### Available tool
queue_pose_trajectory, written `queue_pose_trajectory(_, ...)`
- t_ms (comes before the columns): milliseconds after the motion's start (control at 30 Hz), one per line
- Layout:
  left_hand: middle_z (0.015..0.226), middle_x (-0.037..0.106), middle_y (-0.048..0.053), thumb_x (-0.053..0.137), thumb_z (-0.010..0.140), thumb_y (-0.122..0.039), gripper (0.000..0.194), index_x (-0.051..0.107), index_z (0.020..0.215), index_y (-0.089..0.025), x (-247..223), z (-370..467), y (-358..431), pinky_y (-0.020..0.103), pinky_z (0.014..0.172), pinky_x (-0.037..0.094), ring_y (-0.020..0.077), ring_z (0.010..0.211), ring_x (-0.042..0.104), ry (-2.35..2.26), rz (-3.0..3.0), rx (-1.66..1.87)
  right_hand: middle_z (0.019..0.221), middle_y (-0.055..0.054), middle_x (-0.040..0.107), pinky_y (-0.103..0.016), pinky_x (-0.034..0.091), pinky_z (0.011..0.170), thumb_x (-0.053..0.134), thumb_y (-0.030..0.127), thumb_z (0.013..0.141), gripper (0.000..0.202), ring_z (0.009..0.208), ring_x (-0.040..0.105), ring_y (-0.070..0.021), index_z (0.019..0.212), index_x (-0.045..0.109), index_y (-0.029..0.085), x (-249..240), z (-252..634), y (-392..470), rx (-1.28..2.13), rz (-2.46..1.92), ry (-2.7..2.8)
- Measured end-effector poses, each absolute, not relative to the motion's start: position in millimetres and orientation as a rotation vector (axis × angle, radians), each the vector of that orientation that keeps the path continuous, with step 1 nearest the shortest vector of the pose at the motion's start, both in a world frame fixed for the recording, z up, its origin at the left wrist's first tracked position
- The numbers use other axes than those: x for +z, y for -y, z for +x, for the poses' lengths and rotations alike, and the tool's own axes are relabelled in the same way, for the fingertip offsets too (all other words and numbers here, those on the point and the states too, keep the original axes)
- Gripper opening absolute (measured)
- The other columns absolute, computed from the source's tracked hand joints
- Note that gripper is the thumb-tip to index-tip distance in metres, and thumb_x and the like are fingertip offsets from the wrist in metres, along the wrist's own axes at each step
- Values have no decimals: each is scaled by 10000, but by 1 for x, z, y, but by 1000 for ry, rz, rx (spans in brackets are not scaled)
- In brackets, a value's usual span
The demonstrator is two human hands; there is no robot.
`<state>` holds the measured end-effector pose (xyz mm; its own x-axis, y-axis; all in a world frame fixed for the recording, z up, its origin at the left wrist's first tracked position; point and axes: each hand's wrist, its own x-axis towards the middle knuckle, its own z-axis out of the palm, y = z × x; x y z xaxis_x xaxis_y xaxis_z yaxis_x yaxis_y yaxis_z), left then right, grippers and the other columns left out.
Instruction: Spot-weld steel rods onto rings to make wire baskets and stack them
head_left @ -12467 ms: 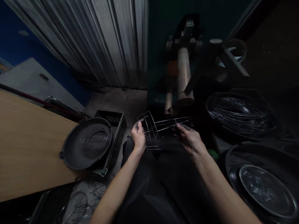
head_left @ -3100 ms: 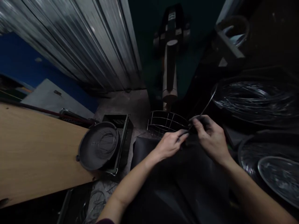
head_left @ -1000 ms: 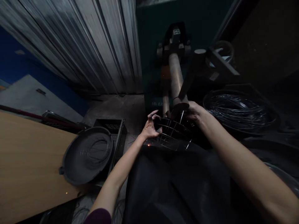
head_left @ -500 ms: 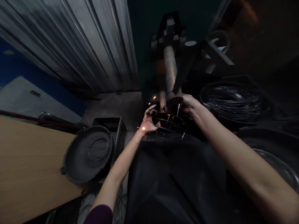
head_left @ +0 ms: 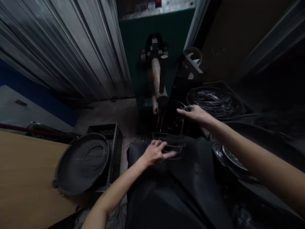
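Observation:
My left hand (head_left: 156,152) is low over the dark cloth on my lap, blurred, with its thumb and fingers spread. It lies against a round wire frame (head_left: 152,134), whose far side is smeared by motion. Further forward and to the right, my right hand (head_left: 195,114) has its thumb and fingertips at a thin wire ring (head_left: 177,101) and seems to pinch it; the exact contact is dark. Just ahead of both hands, the welding machine's thick arm (head_left: 156,71) points toward me above a thinner lower rod (head_left: 154,106).
A black basin (head_left: 59,165) with wire rings stands at left beside a black crate (head_left: 116,136). Coiled wires (head_left: 212,101) fill a container at right, near another dark basin (head_left: 252,130). The green machine body (head_left: 128,41) stands ahead, a corrugated wall (head_left: 71,41) at its left.
The wire frame has come away from the machine's arms and down toward my lap with my left hand. The sparks are gone. My right hand has moved off the machine's arm to a wire ring.

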<state>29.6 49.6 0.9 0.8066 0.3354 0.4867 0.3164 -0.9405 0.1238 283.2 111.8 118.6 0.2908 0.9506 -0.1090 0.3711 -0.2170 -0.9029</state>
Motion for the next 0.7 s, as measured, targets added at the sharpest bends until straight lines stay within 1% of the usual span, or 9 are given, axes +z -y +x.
queue_pose_trajectory(67,1237,581,48,635,802,-402,431,529,1214,-469,7,28,-18,371,857,369,234,1038,538,-339,2988,851,591,-33,590,-265,387,490,770,378,669,256,557,569,-197,723,606,189,124,286,-73,629,-2046,1559)
queue_pose_trajectory(133,1286,561,58,582,819,-522,505,458,1299,-424,21,22,-6,384,908,383,238,1120,531,-238,2852,1003,716,-68,642,-290,411,562,676,319,750,204,665,613,-238,895,616,189,131,288,-36,345,-2164,1876)
queue_pose_trajectory(267,1418,423,136,576,802,-582,800,256,1459,-258,61,4,-35,462,1016,387,291,1304,415,-771,2259,1395,923,-133,642,-310,432,606,506,241,824,280,767,625,-258,1090,558,171,144,292,15,90,-2045,2178)
queue_pose_trajectory(333,1467,370,148,602,798,-559,822,255,1467,-233,77,-3,-50,459,1036,395,298,1319,409,-926,2076,1305,935,-137,618,-314,440,607,454,237,849,273,748,611,-249,1092,555,165,144,294,19,44,-1971,2203)
queue_pose_trajectory(367,1446,410,145,594,812,-542,785,280,1460,-229,83,-4,-52,428,1009,431,279,1257,482,-913,2017,1201,934,-137,607,-317,448,615,433,235,863,276,740,604,-244,1098,557,160,141,293,15,41,-1934,2200)
queue_pose_trajectory(433,1272,594,114,530,877,-483,622,366,1422,-233,91,-2,-44,319,833,527,178,928,654,-855,1878,1004,949,-139,595,-324,470,662,403,221,885,298,757,599,-237,1123,565,147,129,290,-4,88,-1847,2178)
queue_pose_trajectory(533,931,723,44,449,926,-448,472,483,1345,-232,96,17,-14,202,482,464,58,444,534,-887,1593,793,987,-131,613,-335,490,776,427,181,886,326,839,609,-230,1169,586,149,98,276,-52,281,-1741,2117)
queue_pose_trajectory(600,844,725,36,462,907,-489,506,505,1331,-216,92,40,1,185,380,383,44,354,477,-855,1388,644,989,-112,636,-332,486,831,471,157,872,340,882,614,-222,1182,608,166,79,259,-83,421,-1731,2086)
queue_pose_trajectory(700,799,717,58,456,876,-563,610,495,1338,-166,79,79,3,179,331,339,61,333,493,-762,1155,543,1033,-106,643,-304,476,839,481,150,878,364,929,614,-218,1208,629,192,63,232,-113,476,-1713,2084)
